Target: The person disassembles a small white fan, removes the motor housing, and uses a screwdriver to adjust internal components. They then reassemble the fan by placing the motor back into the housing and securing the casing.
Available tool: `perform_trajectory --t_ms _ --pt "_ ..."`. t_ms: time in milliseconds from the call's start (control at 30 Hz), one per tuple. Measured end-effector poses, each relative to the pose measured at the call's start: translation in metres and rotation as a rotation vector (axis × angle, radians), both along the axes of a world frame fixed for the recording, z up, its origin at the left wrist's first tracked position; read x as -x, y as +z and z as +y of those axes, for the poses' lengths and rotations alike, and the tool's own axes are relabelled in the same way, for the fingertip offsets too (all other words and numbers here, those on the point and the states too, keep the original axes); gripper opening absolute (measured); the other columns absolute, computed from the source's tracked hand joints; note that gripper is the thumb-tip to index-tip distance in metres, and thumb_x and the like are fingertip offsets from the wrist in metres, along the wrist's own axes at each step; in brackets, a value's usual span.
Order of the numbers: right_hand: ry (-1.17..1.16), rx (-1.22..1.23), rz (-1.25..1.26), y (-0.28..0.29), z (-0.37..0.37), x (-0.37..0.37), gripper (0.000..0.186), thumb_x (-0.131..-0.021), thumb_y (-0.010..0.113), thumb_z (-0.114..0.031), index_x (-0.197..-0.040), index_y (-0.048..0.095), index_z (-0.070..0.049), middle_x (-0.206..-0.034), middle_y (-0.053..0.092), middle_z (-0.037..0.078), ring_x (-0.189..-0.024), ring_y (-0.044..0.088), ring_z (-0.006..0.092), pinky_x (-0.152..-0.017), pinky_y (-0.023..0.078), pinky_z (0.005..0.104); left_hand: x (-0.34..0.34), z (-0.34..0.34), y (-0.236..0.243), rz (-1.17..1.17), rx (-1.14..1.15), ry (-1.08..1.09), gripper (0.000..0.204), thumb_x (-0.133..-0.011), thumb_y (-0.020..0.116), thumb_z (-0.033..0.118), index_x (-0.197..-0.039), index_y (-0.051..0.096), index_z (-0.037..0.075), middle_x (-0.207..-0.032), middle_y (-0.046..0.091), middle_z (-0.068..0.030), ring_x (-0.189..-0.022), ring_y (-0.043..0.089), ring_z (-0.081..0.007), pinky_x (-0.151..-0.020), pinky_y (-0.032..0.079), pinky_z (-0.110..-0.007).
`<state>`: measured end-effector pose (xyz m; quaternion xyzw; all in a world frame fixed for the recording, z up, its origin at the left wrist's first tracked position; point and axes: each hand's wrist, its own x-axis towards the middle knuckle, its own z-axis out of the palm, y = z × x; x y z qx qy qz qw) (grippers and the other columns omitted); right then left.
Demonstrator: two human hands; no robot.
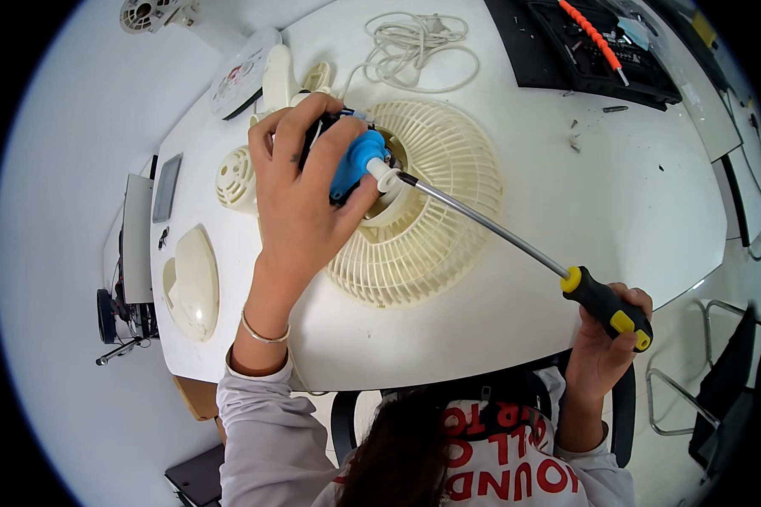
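Observation:
My left hand (300, 186) is wrapped over a fan motor assembly (353, 156) with a blue housing and a short white shaft (386, 177). The assembly sits over the middle of a cream round fan grille (410, 262) lying on the white table (604, 220). My right hand (609, 346) grips the black and yellow handle of a screwdriver (499, 232) near the table's front edge. Its dark tip reaches the white shaft and touches or nearly touches it; which one I cannot tell. The inside of the assembly is partly hidden by my fingers.
A coiled cable (414, 51) lies at the back, beside a black tool case (592, 76) with an orange flexible shaft. A few small metal pieces (575, 139) lie to the right. Cream plastic covers (190, 283) (234, 176) and a grey rectangular object (166, 188) are on the left.

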<state>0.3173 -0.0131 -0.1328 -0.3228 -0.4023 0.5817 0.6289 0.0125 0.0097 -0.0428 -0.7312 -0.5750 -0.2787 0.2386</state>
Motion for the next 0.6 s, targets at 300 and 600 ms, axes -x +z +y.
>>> perform_trajectory --t_ms 300,600 --pt "-0.033 -0.157 -0.231 0.0028 0.0036 0.0096 0.057 -0.079 0.068 -0.048 -0.106 0.048 -0.003 -0.098 0.059 0.019 -0.086 0.062 0.0236 -0.079 0.050 0.0302 0.0020 0.0005 -0.0007 0.045 -0.004 -0.036 0.044 -0.065 0.074 0.008 -0.105 0.056 0.006 -0.115 0.049 -0.0128 -0.103 0.047 -0.0277 -0.084 0.041 -0.037" --pt "0.090 -0.237 -0.249 0.0011 0.0064 0.0073 0.056 -0.080 0.066 -0.050 -0.110 0.046 -0.007 -0.103 0.055 0.017 -0.096 0.058 0.0252 -0.086 0.047 0.0352 0.0027 0.0014 -0.0057 -0.041 -0.026 -0.037 0.044 -0.058 0.069 0.009 -0.100 0.059 0.009 -0.114 0.052 -0.0099 -0.102 0.044 -0.0302 -0.087 0.036 -0.040"
